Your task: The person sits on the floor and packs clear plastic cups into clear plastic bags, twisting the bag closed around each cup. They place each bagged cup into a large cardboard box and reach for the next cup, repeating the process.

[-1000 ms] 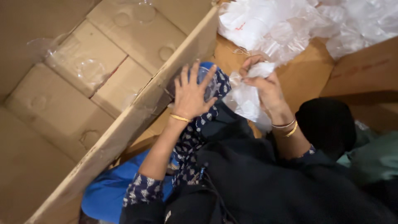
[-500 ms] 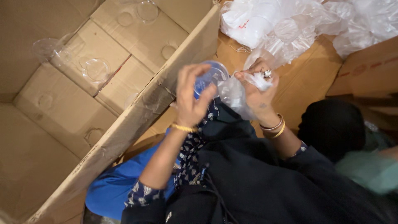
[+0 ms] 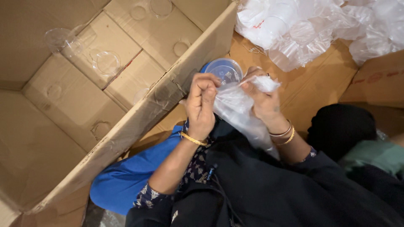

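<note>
Plastic bag (image 3: pixel 240 111) between fingers (image 3: pixel 206 90) (both hands)

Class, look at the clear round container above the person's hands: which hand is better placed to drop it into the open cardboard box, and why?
Probably the left hand: it lies beside the cardboard box wall, just below the clear container. The right hand grips the plastic bag, farther away.

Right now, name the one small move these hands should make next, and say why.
Probably draw the clear plastic cup free of the thin plastic bag. The left hand and right hand both pinch the bag's bunched top just below the cup, and the open cardboard box beside them already holds loose clear cups.
</note>
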Demonstrator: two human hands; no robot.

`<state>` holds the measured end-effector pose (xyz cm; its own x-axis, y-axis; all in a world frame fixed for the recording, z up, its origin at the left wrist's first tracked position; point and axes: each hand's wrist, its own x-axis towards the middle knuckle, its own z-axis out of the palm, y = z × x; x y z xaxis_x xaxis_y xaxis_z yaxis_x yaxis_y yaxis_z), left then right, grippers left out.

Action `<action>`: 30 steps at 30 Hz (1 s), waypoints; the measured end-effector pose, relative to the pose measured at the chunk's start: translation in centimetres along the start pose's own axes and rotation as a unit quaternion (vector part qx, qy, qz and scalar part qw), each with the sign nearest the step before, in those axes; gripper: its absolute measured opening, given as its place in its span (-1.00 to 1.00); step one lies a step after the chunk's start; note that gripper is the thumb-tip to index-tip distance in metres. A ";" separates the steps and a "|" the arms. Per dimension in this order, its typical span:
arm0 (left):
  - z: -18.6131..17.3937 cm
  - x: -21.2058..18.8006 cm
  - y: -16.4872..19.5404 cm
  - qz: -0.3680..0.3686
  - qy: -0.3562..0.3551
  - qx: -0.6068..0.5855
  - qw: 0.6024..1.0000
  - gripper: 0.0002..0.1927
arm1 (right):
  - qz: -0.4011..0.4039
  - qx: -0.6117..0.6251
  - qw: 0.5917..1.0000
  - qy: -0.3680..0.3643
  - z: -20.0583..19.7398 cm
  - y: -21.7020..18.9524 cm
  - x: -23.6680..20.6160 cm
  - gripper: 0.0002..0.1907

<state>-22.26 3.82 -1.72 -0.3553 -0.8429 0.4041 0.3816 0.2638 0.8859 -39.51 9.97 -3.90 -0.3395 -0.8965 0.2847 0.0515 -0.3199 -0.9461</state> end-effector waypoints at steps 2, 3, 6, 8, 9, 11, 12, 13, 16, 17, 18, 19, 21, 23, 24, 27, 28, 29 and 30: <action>0.4 -0.4 -0.3 0.005 -0.019 -0.073 0.997 -0.76 | 0.011 0.052 0.999 0.012 0.4 0.7 -0.1 -0.83; 0.5 -0.6 -0.5 0.002 -0.028 -0.116 0.993 -0.75 | 0.012 0.075 0.997 0.014 0.7 0.8 -0.1 -0.82; 0.2 -1.0 -1.6 -0.068 -0.018 -0.225 0.972 -0.77 | -0.001 0.087 0.996 -0.013 1.3 0.7 -0.3 -0.83; -0.2 -1.4 -2.5 -0.112 0.009 -0.218 0.970 -0.79 | -0.011 0.053 0.997 -0.048 1.5 0.2 -0.5 -0.78; -0.5 -1.6 -2.8 -0.123 0.025 -0.178 0.976 -0.79 | 0.046 0.128 0.990 -0.042 1.4 0.0 -0.6 -0.76; -1.0 -1.9 -3.2 -0.142 0.022 -0.158 0.977 -0.80 | 0.157 0.273 0.949 -0.028 1.0 -0.1 -0.9 -0.72; -1.4 -2.2 -3.3 -0.150 0.003 -0.178 0.972 -0.80 | 0.195 0.266 0.943 -0.041 0.6 -0.1 -0.9 -0.70; -1.8 -2.3 -3.3 -0.158 -0.016 -0.199 0.967 -0.80 | 0.234 0.258 0.936 -0.055 0.0 -0.1 -1.0 -0.67; -4.3 -2.6 -2.7 -0.279 -0.006 -0.145 0.949 -0.83 | 0.319 0.108 0.942 -0.009 -3.1 -0.4 -1.3 -0.77; -5.1 -2.6 -2.6 -0.293 -0.032 -0.167 0.941 -0.85 | 0.340 0.036 0.939 0.020 -4.0 -0.4 -1.4 -0.82; -5.8 -2.6 -2.4 -0.307 -0.058 -0.189 0.931 -0.84 | 0.336 0.003 0.942 0.005 -4.6 -0.5 -2.0 -0.82; -6.5 -2.6 -2.3 -0.322 -0.083 -0.209 0.920 -0.81 | 0.332 -0.028 0.943 -0.010 -5.5 -0.9 -2.6 -0.82; -7.6 -2.7 -2.4 -0.344 -0.127 -0.200 0.909 -0.71 | 0.318 -0.022 0.947 -0.039 -6.5 -1.4 -3.5 -0.80; -8.5 -2.8 -2.7 -0.353 -0.145 -0.194 0.904 -0.64 | 0.292 0.054 0.953 -0.068 -7.3 -1.8 -3.8 -0.75; -8.6 -2.9 -3.0 -0.352 -0.141 -0.192 0.905 -0.64 | 0.252 0.026 0.965 -0.068 -7.4 -1.7 -4.0 -0.75; -7.4 -3.2 -5.0 -0.248 -0.060 -0.019 0.967 -0.70 | 0.167 -0.134 0.977 -0.007 -7.3 0.1 -3.9 -0.72; -6.6 -3.3 -5.8 -0.193 -0.021 0.068 0.979 -0.72 | 0.162 -0.236 0.957 0.053 -6.8 1.7 -3.6 -0.69; -5.8 -3.4 -6.7 -0.183 0.030 0.112 0.976 -0.70 | 0.156 -0.335 0.922 0.112 -6.4 3.3 -3.4 -0.65; -4.9 -3.3 -7.8 -0.170 0.081 0.155 0.970 -0.68 | 0.109 -0.330 0.927 0.140 -6.4 5.0 -2.9 -0.68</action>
<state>-19.88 2.21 -11.11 -0.2676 -0.9619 0.0568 -0.0183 0.0640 0.9978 -44.27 12.91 -10.44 -0.6237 -0.7736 0.1120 -0.4069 0.1989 -0.8916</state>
